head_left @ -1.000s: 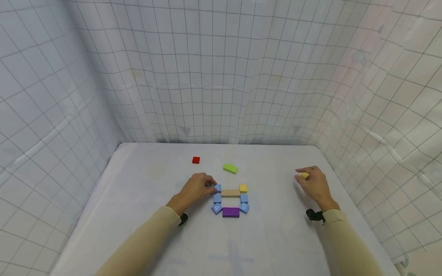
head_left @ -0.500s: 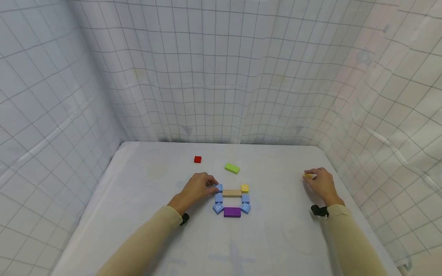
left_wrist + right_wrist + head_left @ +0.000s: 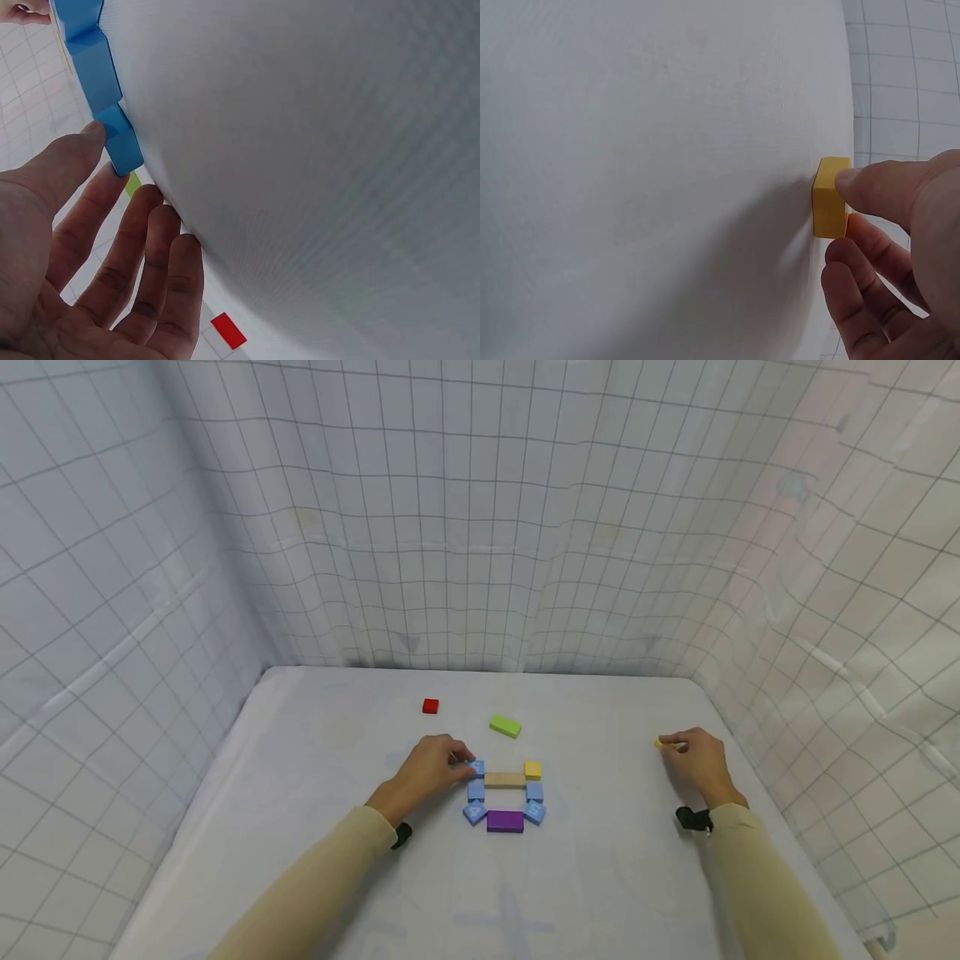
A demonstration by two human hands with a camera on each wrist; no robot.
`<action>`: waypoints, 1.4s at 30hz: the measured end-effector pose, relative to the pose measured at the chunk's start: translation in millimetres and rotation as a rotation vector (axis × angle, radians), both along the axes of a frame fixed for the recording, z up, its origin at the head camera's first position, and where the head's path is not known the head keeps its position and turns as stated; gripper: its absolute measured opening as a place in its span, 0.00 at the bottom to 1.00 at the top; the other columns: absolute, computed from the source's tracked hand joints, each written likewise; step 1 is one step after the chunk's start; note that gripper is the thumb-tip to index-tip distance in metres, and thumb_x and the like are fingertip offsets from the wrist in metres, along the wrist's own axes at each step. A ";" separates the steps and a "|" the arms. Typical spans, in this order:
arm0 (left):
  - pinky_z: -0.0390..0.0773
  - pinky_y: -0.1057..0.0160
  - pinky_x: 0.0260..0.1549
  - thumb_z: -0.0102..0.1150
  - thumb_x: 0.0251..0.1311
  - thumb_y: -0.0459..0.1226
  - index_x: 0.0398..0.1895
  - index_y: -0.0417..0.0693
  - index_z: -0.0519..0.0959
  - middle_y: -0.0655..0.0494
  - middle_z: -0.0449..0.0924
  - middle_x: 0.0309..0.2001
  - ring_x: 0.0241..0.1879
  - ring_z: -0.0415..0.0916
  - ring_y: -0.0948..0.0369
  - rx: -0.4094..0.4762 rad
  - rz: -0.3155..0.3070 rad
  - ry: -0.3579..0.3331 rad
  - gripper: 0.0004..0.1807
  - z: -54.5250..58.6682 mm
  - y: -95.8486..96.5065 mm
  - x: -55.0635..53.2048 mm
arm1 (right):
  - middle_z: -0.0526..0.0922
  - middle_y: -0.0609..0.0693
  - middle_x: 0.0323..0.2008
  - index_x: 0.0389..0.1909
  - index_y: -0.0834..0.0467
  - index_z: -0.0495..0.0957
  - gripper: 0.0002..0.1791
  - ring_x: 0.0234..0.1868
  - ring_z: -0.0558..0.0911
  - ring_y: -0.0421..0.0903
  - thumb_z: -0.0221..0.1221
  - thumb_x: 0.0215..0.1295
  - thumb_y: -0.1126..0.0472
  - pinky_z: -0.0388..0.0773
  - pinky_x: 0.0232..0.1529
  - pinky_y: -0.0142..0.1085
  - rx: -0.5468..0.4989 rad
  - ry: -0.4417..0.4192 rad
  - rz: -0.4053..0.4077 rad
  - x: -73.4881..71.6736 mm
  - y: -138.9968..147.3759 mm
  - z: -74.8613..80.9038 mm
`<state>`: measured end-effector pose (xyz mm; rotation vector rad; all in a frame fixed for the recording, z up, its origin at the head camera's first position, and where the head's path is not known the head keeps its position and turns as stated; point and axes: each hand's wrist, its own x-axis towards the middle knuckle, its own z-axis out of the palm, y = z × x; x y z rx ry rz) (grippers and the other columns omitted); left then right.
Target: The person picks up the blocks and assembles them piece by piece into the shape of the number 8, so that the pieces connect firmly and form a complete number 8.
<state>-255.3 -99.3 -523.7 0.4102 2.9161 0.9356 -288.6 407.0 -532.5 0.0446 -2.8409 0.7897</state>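
Observation:
In the head view, my left hand pinches the far-left blue block of a small arrangement on the table. The left wrist view has the thumb on the side of that blue block and the index fingertip at its end; the other fingers touch the tabletop. Far to the right, my right hand holds a small yellow block between thumb and index finger. Up close in the right wrist view, this yellow block stands on the white surface, its shadow falling beside it.
The arrangement also has a natural wood strip, a yellow square block, a purple block and several blue blocks, some with numbers. Behind it lie a lime green block and a red block. Gridded white curtains surround the table.
My right hand has come down around the yellow block and its fingers have closed on it. The left hand keeps its pinch on the blue block. The head view has shifted slightly.

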 end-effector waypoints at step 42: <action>0.91 0.51 0.60 0.84 0.70 0.38 0.51 0.49 0.96 0.52 0.93 0.50 0.50 0.87 0.55 -0.004 0.006 -0.013 0.10 1.2 0.9 -2.4 | 0.94 0.62 0.49 0.47 0.61 0.98 0.07 0.48 0.93 0.60 0.80 0.73 0.62 0.91 0.54 0.57 -0.076 -0.002 0.215 -4.6 -84.5 -2.7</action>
